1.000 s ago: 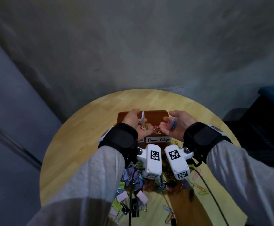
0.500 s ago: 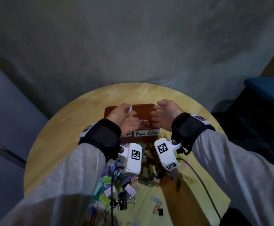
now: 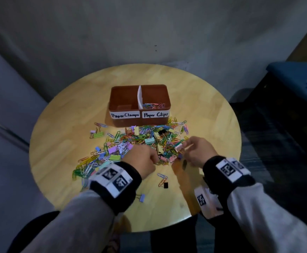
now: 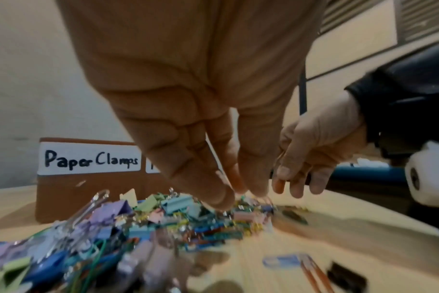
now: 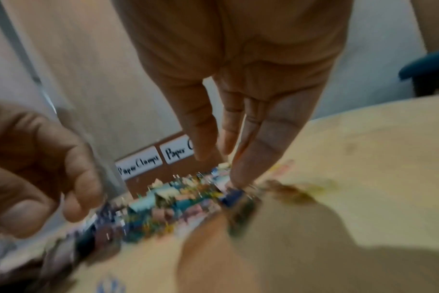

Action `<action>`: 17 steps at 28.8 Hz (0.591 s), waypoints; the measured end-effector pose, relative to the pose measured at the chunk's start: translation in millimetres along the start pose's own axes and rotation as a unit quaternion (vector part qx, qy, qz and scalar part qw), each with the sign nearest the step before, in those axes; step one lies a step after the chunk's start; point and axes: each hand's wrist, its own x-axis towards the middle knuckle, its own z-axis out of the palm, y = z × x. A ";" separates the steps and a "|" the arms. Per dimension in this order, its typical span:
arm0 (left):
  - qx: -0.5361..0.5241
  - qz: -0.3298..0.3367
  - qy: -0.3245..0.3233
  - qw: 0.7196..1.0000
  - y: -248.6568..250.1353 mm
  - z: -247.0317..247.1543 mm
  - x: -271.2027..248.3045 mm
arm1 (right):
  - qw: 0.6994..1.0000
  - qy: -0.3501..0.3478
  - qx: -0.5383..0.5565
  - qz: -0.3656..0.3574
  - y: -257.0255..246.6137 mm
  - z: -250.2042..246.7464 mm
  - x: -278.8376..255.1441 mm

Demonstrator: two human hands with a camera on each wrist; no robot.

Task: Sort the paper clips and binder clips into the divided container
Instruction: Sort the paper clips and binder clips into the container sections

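Both hands are lowered over the near edge of the clip pile (image 3: 140, 143) on the round bench (image 3: 57, 143). The left hand (image 3: 142, 160) is pointed down with its fingers (image 4: 221, 190) drawn together, the tips brought into the pile; thin wire is glimpsed between them, but whether a clip is held cannot be told. The right hand (image 3: 197, 152) is seen with fingers (image 5: 251, 154) extended downward, loosely spread, the tips touching the pile; its grip is blurred, and nothing is plainly held. The box (image 3: 123, 123) is set behind the pile, touching its far edge. Paper clips (image 3: 153, 105) are lying in the right compartment, labelled "Paper Clips".
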 end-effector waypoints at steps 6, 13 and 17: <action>0.159 0.041 -0.098 0.982 8.6 26.1 -5.0 | 0.987 0.051 -0.147 -0.030 30.5 9.9 -13.0; 0.237 0.049 -0.105 0.965 14.3 36.8 2.3 | 0.968 0.042 -0.246 -0.035 23.0 11.1 -0.7; 0.267 0.031 -0.096 0.958 17.2 44.4 7.7 | 0.960 0.029 -0.278 -0.034 19.0 17.6 7.4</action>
